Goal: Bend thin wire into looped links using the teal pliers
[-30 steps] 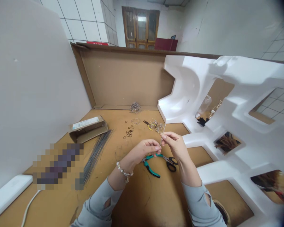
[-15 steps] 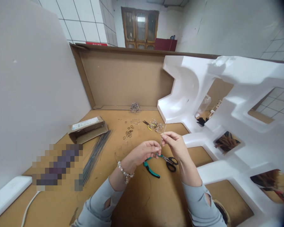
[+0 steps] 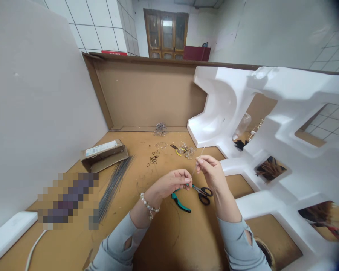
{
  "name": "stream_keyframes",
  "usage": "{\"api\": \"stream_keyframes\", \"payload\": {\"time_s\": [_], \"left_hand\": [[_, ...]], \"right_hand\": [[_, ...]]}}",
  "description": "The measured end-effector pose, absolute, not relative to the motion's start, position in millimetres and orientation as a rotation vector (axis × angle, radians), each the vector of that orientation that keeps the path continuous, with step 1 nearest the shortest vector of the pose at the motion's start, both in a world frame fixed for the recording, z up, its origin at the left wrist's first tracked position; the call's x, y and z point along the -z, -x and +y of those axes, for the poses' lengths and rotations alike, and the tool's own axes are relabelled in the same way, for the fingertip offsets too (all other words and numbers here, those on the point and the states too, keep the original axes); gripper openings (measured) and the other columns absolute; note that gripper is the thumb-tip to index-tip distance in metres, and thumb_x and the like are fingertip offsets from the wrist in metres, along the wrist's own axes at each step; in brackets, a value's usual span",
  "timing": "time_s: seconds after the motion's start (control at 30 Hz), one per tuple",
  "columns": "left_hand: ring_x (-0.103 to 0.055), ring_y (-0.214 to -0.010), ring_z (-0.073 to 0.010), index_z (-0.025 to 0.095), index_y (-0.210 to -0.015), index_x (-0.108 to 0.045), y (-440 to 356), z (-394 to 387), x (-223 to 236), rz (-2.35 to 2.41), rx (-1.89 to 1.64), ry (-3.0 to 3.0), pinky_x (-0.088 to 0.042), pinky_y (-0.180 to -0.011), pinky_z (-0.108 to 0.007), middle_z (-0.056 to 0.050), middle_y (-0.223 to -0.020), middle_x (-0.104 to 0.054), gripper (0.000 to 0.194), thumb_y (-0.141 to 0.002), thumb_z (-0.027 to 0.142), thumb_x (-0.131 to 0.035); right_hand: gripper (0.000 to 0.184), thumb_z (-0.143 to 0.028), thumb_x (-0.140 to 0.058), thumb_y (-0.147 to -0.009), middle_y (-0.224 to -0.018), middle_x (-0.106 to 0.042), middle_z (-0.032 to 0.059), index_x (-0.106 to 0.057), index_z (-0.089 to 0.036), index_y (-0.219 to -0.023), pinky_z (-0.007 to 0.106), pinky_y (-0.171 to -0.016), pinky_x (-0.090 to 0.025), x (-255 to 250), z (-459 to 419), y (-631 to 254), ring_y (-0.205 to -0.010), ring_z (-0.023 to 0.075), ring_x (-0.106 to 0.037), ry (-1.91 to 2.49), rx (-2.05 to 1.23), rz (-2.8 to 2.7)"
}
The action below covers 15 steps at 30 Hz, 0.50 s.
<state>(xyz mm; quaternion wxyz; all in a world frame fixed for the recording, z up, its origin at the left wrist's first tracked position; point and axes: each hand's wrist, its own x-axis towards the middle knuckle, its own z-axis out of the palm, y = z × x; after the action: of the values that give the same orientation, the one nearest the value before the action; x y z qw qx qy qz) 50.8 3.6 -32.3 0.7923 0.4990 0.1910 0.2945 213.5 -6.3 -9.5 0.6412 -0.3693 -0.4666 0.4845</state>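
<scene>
Near the frame's centre, left hand and right hand pinching a thin, straight, silvery wire, black-handled scissors just below.

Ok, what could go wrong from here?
The thin strand pinched by the left hand and right hand could slip or bend. The teal-handled pliers and scissors lie close by and might get knocked. The small rings lie loose and could scatter if brushed.

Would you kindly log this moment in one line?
left hand: pinching thin strand | right hand: pinching same strand | teal-handled tool, scissors: on table
</scene>
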Motion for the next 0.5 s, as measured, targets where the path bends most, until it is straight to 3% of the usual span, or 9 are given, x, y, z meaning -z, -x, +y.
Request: {"api": "stream_keyframes", "payload": {"time_s": [0.27,0.5], "left_hand": [[-0.052,-0.067,-0.01,0.012,-0.074,-0.062,-45,7,28,0.588,-0.538,-1.38,-0.038,-0.067,-0.022,-0.002,-0.07,-0.06,0.018,-0.069,0.027,-0.069],[-0.05,-0.064,-0.0073,0.013,-0.078,-0.059,-33,21,29,0.554,-1.028,-1.075,-0.039,-0.064,-0.019,0.0,-0.071,-0.057,0.013,-0.074,0.025,-0.065]], "right_hand": [[0.007,-0.025,-0.067,-0.07,-0.071,-0.06,-0.0018,-0.066,-0.021,-0.076,0.019,-0.045,-0.038,-10,-11,-255,-0.053,0.0071,-0.05,0.682,-0.652,-0.721],[0.016,-0.032,-0.07,-0.067,-0.059,-0.063,0.0014,-0.068,-0.017,-0.069,0.026,-0.053,-0.045,-14,-28,-231,-0.053,0.012,-0.055,1.138,-1.036,-1.312]]}}
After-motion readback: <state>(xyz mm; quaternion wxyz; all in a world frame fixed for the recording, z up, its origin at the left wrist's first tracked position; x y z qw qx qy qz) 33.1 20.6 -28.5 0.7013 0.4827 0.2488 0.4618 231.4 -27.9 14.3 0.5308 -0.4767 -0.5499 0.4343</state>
